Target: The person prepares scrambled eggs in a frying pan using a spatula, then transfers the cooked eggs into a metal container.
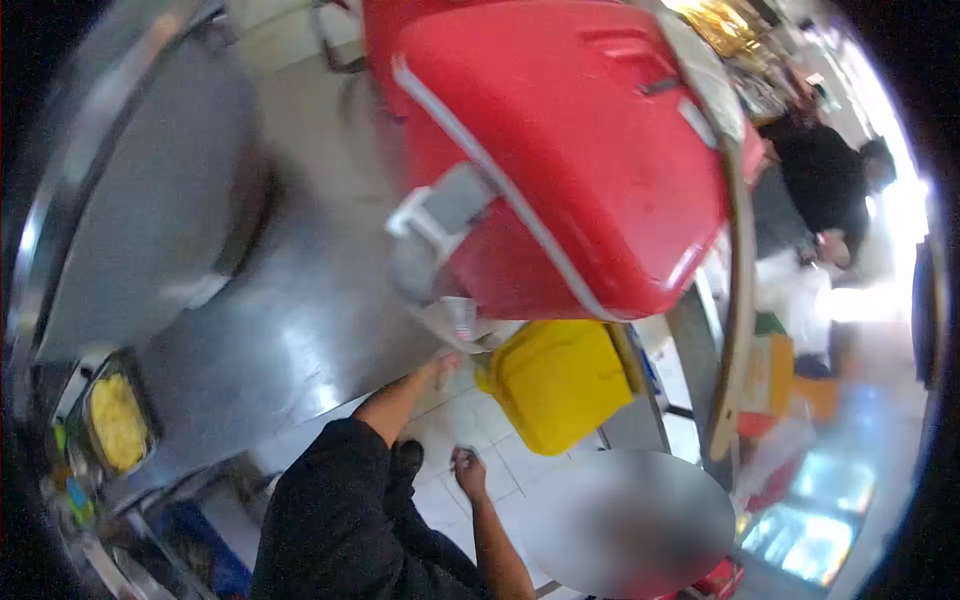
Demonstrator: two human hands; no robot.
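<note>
My left hand (445, 368) is at the edge of the steel counter (290, 330), just below a large red container (570, 150) with a pale trim line and a grey-white latch. Motion blurs its fingers. Lower down, my right hand (467, 472) hangs over the tiled floor with its fingers curled in; what they hold, if anything, is too small to name. A yellow plastic bin or lid (565, 385) stands to the right of both hands, touching neither.
A tray of yellow food (118, 422) is at the left, below a big grey round-edged surface (150, 200). At the far right stands a person in black (820, 180). An orange box (768, 375) and a lit glass case (810, 520) are below. A blurred oval covers the lower right.
</note>
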